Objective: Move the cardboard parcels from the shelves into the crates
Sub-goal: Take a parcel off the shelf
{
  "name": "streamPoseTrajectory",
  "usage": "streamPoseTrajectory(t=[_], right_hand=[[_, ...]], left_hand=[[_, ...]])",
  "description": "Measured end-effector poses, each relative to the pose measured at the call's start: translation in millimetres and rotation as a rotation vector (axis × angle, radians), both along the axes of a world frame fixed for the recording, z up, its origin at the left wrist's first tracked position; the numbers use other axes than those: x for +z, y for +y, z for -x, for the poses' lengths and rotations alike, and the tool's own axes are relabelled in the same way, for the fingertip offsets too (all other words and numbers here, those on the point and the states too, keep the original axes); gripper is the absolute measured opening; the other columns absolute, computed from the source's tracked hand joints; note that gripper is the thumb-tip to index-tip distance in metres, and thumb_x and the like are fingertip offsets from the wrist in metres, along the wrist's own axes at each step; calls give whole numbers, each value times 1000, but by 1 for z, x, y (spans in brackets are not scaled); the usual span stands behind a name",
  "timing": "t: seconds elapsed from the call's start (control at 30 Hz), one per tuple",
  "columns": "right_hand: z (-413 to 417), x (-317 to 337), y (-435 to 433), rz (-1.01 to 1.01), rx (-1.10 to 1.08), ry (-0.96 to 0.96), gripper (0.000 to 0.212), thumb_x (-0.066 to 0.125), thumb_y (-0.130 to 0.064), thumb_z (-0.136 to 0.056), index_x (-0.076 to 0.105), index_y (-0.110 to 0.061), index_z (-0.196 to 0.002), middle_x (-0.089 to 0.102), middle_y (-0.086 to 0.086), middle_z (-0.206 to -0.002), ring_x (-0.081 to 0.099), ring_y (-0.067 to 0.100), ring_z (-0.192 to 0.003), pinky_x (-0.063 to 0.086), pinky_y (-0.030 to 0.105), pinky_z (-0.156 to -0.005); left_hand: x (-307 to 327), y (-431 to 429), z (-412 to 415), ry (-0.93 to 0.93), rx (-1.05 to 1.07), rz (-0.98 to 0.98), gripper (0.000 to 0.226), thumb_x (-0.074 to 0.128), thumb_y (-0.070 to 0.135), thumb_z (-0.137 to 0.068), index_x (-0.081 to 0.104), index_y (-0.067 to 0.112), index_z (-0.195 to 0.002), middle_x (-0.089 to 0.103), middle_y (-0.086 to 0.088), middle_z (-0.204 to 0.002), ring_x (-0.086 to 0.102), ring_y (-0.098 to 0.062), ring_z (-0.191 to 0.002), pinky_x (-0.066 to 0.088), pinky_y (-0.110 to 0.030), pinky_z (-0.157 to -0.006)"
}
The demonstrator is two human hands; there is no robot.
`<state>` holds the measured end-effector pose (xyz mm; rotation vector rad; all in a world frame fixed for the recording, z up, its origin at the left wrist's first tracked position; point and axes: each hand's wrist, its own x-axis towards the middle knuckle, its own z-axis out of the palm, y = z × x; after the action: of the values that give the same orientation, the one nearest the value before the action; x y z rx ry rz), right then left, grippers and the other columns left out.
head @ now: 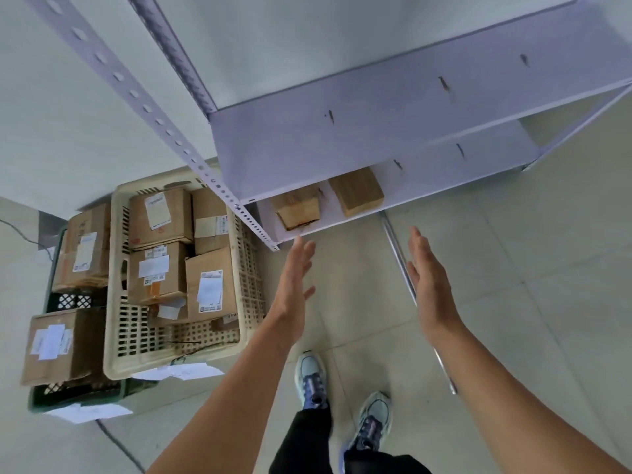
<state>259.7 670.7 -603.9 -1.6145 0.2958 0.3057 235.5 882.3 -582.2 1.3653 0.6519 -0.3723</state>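
Parcels remaining on the shelves were two, both on the lowest shelf (403, 203) of the white rack: a battered left parcel (298, 208) and a squarer right parcel (355, 191), lying side by side but apart, near the shelf's front lip. From the hands they lay ahead and slightly down, roughly at twelve o'clock, with the left parcel at about twelve from the left hand (294, 278) and the right parcel at about eleven from the right hand (427, 278). Each parcel's long axis seemed to run back into the shelf, away from the person, though the upper shelf hid the rear ends. The left hand was the nearer, its fingertips just short of the shelf edge under the left parcel; the right hand hung further back over the floor. Both hands were flat and spread wide, palms facing each other, well apart, holding and touching nothing. The gap between them looked broader than either parcel, so a two-handed clasp would probably need them to close inward. At about nine o'clock stood the beige crate (239, 340), already well filled with labelled parcels, beside the green crate (41, 401) holding more.
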Motion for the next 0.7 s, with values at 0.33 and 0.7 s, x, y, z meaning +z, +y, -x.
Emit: streamPoseTrajectory(t=[0.33,0.7], right_hand=[[-95,-86,-67,88,68,78,103,35,-84,-83,27,-26,-168,26,-12,-174,24,0,-158,18,43,-134],[-240,-216,-81,112,93,108,86,36,-69,-93,31,-24,-166,30,-13,-173,27,2,-158,19,42,-134]], left_hand=[[-94,-48,-85,97,16,-14,78,32,76,-104,43,28,-164,37,7,-174,35,-16,-158,27,-55,-126],[-229,-57,-216,149,50,-24,74,32,68,-109,31,26,-171,34,3,-176,28,-22,-163,22,-58,-131]])
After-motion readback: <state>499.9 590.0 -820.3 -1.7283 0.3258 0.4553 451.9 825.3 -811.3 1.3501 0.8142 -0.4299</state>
